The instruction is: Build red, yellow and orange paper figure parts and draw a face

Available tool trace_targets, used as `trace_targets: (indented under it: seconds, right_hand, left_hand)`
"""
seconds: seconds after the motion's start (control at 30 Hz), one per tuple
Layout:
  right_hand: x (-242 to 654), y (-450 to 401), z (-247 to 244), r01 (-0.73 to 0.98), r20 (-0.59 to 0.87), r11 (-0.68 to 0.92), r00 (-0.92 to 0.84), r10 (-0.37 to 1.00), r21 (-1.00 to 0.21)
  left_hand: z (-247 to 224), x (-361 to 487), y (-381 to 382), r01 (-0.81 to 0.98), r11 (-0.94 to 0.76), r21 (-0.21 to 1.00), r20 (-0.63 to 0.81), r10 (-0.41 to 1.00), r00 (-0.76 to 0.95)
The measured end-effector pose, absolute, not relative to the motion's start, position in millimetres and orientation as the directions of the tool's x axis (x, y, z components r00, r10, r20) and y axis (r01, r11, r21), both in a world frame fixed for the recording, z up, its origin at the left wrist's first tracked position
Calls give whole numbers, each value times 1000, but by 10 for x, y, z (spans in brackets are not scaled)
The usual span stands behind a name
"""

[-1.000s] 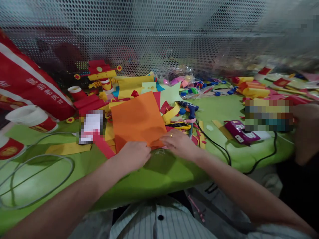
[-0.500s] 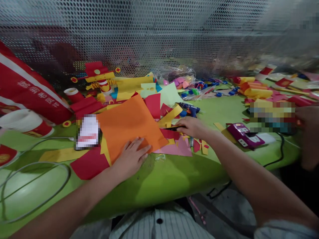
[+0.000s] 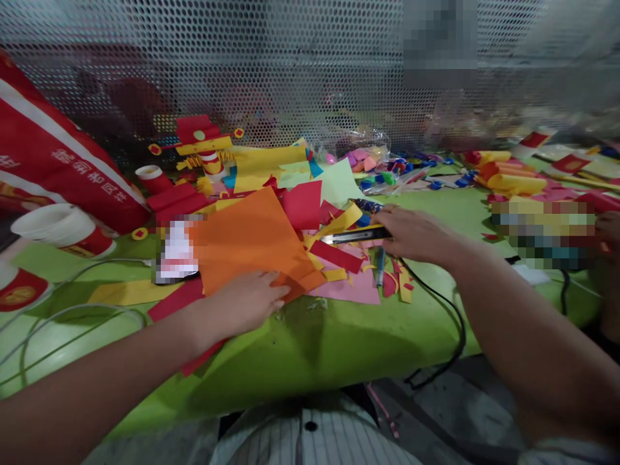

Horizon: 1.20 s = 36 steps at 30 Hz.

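Note:
My left hand (image 3: 249, 300) lies on the lower edge of a large orange paper sheet (image 3: 247, 236), its fingers stretched out to the right. Beyond that sheet's right corner, my right hand (image 3: 411, 234) is closed around a utility knife (image 3: 358, 234) with a yellow and dark handle; its metal end points left over the paper scraps. A red paper strip (image 3: 336, 256), yellow pieces and a pink sheet (image 3: 356, 290) lie below the knife. Red paper (image 3: 174, 301) shows beneath the orange sheet and my left forearm. A blurred-out phone-like object (image 3: 178, 252) touches the sheet's left side.
White-and-red paper cups (image 3: 58, 226) and a red bag (image 3: 62, 142) stand at the left, with a looped cable (image 3: 130, 310) in front. A red and yellow paper figure (image 3: 203, 145) stands behind. Another person's hand (image 3: 609, 229) is at the far right. Perforated metal (image 3: 290, 71) borders the table's back.
My right hand has moved up and right with the utility knife, which now shows more clearly. My left hand's fingers have turned rightward on the orange sheet. The purple device at right is now hidden.

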State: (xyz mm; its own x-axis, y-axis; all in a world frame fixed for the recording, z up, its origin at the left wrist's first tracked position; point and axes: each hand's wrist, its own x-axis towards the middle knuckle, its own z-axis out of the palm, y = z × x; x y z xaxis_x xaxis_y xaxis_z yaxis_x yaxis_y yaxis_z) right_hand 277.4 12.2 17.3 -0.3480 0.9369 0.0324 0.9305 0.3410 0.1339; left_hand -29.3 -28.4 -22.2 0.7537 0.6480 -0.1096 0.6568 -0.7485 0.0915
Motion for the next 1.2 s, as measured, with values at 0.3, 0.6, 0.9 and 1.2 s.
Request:
trace_targets:
  seconds: [0.3, 0.6, 0.9, 1.2]
  right_hand:
    - [2962, -169, 103, 984, 168, 160, -146, 975, -73]
    - [2556, -156, -186, 928, -76, 84, -119, 990, -363]
    - [2123, 159, -233, 490, -284, -135, -244, 927, -861]
    - [2132, 202, -219, 805, 196, 277, -202, 959, -524]
  left_hand:
    - [-453, -187, -110, 607, -793, 45, 17, 608, 793]
    - [-543, -225, -76, 582, -812, 48, -3, 583, 813]
    - [-496, -207, -119, 575, -815, 71, 12, 577, 817]
    - [-517, -208, -120, 566, -820, 91, 15, 569, 822]
